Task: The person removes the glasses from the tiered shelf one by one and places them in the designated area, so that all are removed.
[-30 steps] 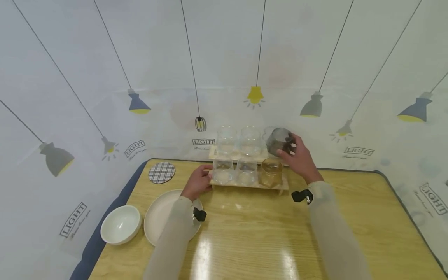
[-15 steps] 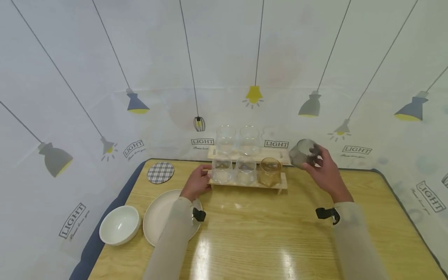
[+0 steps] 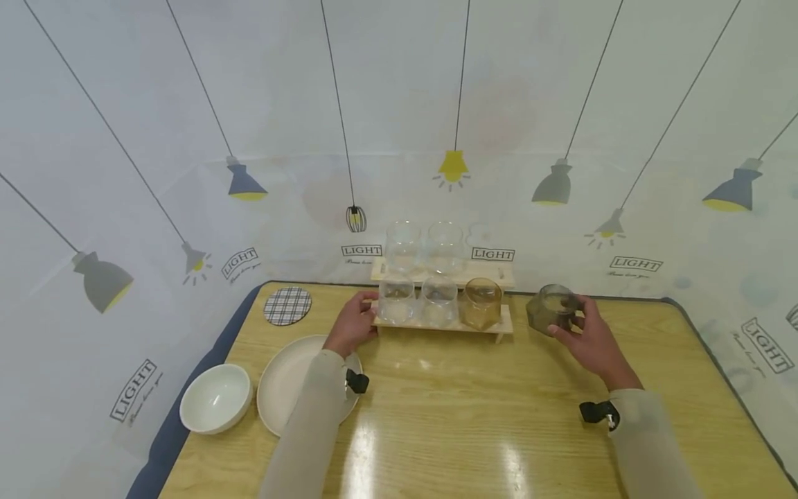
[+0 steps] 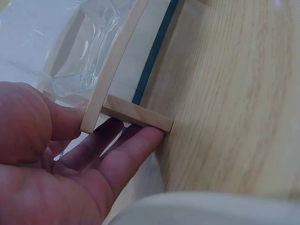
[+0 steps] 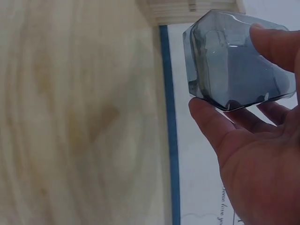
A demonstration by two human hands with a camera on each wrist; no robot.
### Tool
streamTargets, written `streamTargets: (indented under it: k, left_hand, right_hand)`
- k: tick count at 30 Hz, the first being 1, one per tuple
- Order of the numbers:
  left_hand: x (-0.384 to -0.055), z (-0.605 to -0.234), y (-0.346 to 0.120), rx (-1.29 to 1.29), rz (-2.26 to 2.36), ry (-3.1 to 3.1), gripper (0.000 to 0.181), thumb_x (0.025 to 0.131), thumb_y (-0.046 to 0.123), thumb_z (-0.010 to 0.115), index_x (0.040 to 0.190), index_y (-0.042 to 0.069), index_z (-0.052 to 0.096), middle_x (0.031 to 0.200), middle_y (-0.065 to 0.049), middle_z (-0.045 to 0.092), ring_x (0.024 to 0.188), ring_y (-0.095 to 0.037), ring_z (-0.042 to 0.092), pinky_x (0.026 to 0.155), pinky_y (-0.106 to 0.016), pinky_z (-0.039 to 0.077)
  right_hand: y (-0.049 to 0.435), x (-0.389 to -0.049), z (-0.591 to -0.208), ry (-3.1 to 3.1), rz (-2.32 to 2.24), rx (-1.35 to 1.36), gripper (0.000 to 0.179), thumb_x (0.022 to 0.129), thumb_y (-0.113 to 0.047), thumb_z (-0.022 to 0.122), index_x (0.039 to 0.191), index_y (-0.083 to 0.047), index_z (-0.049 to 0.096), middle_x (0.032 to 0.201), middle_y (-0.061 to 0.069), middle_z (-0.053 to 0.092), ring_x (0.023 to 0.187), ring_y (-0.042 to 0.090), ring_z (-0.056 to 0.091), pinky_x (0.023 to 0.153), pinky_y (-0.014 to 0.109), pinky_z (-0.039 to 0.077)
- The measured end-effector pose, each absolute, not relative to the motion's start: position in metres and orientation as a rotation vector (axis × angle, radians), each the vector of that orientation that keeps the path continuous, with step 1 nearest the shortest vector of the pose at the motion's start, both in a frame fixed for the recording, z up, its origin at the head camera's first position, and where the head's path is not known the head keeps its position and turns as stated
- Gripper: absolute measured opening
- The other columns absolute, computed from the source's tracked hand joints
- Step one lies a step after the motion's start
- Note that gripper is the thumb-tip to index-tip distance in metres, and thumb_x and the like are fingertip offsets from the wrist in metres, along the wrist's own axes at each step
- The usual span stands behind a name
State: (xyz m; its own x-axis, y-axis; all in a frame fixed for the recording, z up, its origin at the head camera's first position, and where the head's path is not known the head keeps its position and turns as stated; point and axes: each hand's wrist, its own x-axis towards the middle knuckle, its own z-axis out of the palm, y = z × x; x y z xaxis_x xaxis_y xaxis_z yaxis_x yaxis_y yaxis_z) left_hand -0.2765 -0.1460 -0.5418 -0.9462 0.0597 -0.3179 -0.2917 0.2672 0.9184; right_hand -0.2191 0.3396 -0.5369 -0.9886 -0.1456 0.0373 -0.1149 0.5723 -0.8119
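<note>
My right hand [image 3: 596,346] holds a grey faceted glass [image 3: 544,320] just right of a two-tier wooden rack [image 3: 492,327]. In the right wrist view the thumb and fingers grip the glass [image 5: 234,61] from opposite sides. My left hand [image 3: 352,324] holds the rack's left end. The left wrist view shows its thumb at the shelf board [image 4: 105,77] and fingers under it, along the wooden leg [image 4: 138,112]. On the front tier stand two clear glasses and an amber glass [image 3: 481,306] at the right. Two more clear glasses stand on the rear tier, whose right part is bare.
On the left of the wooden table [image 3: 455,423] are a white bowl [image 3: 215,398], a pale plate [image 3: 280,381] partly under the left forearm, and a checked round coaster [image 3: 287,305]. A lamp-patterned wall covering [image 3: 399,104] rises directly behind the table's back edge.
My right hand has carried the grey glass from the rear tier's right end out to the right and down towards the table. The left hand stays at the rack.
</note>
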Motion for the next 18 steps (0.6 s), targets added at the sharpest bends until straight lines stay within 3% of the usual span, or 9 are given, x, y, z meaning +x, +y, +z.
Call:
streamTargets:
  k: [4,11,15,18]
  left_hand:
    - [-0.277,-0.544,-0.147,-0.208,1.737,2.245,0.039,0.113,0.011,0.046,0.151,0.018,0.050,0.156,-0.018,0.054,0.128,-0.033,0.064,0.091,-0.045,0.061]
    - [-0.277,-0.546,-0.148,-0.205,1.748,2.226,0.038,0.113,0.012,0.047,0.150,0.018,0.050,0.154,-0.017,0.054,0.127,-0.032,0.065,0.091,-0.045,0.061]
    - [-0.277,-0.548,-0.149,-0.206,1.763,2.216,0.038,0.112,0.012,0.047,0.150,0.018,0.051,0.154,-0.017,0.054,0.126,-0.032,0.065,0.090,-0.044,0.061]
    - [-0.278,-0.549,-0.149,-0.209,1.764,2.218,0.038,0.112,0.012,0.048,0.149,0.018,0.052,0.154,-0.017,0.054,0.126,-0.031,0.065,0.088,-0.042,0.061]
  right_hand:
    - [0.339,-0.214,-0.549,2.764,-1.366,-0.191,0.080,0.105,-0.041,0.065,0.159,-0.004,0.020,0.158,0.028,0.035,0.143,0.057,0.045,0.095,0.040,0.056]
    - [0.333,-0.211,-0.559,2.725,-1.363,-0.114,0.081,0.104,-0.043,0.068,0.157,-0.003,0.021,0.157,0.027,0.038,0.143,0.056,0.046,0.100,0.049,0.055]
    - [0.333,-0.212,-0.563,2.727,-1.370,-0.122,0.085,0.103,-0.041,0.069,0.158,0.000,0.019,0.158,0.030,0.036,0.143,0.058,0.044,0.109,0.063,0.048]
    - [0.335,-0.213,-0.565,2.725,-1.372,-0.138,0.088,0.104,-0.039,0.069,0.160,0.003,0.016,0.159,0.034,0.034,0.144,0.060,0.041,0.113,0.065,0.044]
